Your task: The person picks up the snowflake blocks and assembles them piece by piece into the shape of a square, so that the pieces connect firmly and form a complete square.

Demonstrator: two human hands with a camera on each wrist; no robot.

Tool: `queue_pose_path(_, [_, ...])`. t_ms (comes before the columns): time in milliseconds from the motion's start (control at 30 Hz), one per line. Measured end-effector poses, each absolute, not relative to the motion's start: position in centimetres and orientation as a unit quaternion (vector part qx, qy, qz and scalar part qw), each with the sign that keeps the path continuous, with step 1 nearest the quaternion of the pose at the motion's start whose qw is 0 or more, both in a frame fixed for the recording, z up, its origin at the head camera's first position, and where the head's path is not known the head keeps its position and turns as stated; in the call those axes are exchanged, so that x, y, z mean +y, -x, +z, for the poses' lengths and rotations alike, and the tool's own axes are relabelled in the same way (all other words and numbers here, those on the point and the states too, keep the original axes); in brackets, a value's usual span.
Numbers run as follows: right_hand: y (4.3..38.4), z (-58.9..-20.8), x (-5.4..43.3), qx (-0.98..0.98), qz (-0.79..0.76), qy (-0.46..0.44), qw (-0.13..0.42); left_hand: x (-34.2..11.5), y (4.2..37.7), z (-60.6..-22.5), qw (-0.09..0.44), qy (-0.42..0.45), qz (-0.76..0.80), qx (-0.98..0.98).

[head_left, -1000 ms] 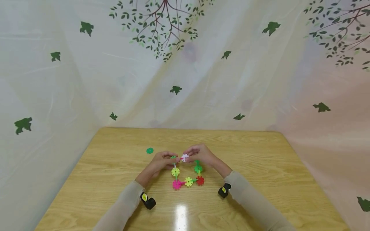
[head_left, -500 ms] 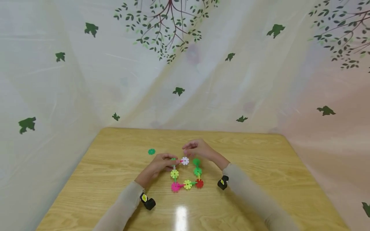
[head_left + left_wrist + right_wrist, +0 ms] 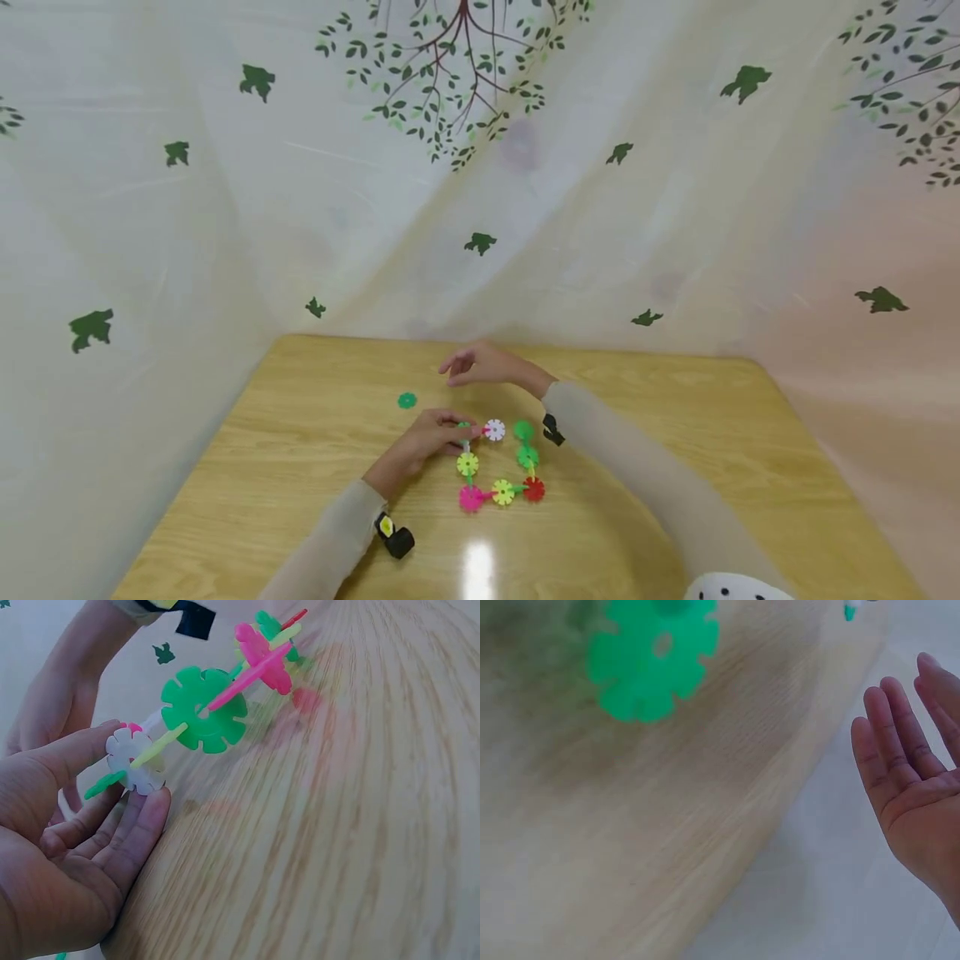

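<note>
My left hand (image 3: 433,435) pinches a corner of a chain of slotted plastic snowflake discs. In the left wrist view a white snowflake disc (image 3: 133,776) sits between thumb and fingers. The chain bends around three sides of a square, with a pink disc (image 3: 471,499), a red disc (image 3: 534,489) and a green disc (image 3: 522,430) in it. Another white disc (image 3: 494,430) sticks out on the far side, apart from that green disc. My right hand (image 3: 483,365) hovers beyond the chain, holding nothing, fingers relaxed. Nearest its fingertips lies a loose green disc (image 3: 407,401).
The wooden table (image 3: 637,517) carries everything. Behind it hangs a pale curtain (image 3: 360,208) printed with leaves and branches, close to the far table edge. A black wrist camera (image 3: 396,536) is on the left forearm.
My right hand has let go of the white disc and moved away and left, towards the loose green disc. The left hand keeps its pinch on the chain. The head view has shifted slightly.
</note>
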State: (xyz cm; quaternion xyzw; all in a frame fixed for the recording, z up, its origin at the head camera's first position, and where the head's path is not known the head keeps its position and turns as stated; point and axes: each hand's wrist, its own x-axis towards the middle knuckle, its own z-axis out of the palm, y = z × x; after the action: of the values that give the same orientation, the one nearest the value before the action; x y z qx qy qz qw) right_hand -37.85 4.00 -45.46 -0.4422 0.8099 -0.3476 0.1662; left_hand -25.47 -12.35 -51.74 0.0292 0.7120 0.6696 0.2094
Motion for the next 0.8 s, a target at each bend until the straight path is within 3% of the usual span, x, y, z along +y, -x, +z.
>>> queue_pose_path(267, [38.9,-46.1,0.3,0.793,-0.282,0.495,0.217,-12.9,25.5,-51.9,0.222,-0.039,0.667,0.711])
queue_pose_path(800, [39.3,-47.0,-2.2,0.797,-0.182,0.534,0.215,-12.9,25.8,-52.1,0.233,-0.049,0.679,0.695])
